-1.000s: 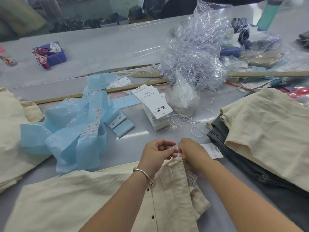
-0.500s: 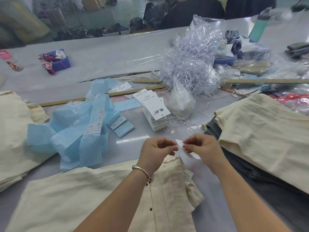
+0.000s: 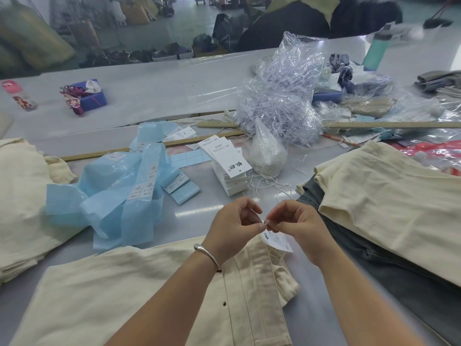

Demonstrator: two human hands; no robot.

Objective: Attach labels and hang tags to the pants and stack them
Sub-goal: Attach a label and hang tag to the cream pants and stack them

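Cream pants [image 3: 124, 290] lie flat before me, waistband toward the right. My left hand [image 3: 234, 226] and my right hand [image 3: 296, 226] meet fingertip to fingertip just above the waistband, both pinching the top of a white hang tag [image 3: 277, 240], which dangles below them over the waistband. Whether a string is between the fingers is too small to tell. A pile of white hang tags [image 3: 229, 166] stands beyond my hands, with loose white strings [image 3: 269, 183] beside it.
Blue label strips [image 3: 124, 196] sprawl at left. Folded cream pants [image 3: 20, 201] are stacked far left; cream and grey pants [image 3: 389, 206] lie at right. A bag of shredded plastic [image 3: 282, 101], a small clear bag [image 3: 267, 153] and wooden rulers [image 3: 389, 124] lie behind.
My hands rose from the waistband and drew together. The hang tag, first flat by my right hand, now hangs from both hands' fingertips.
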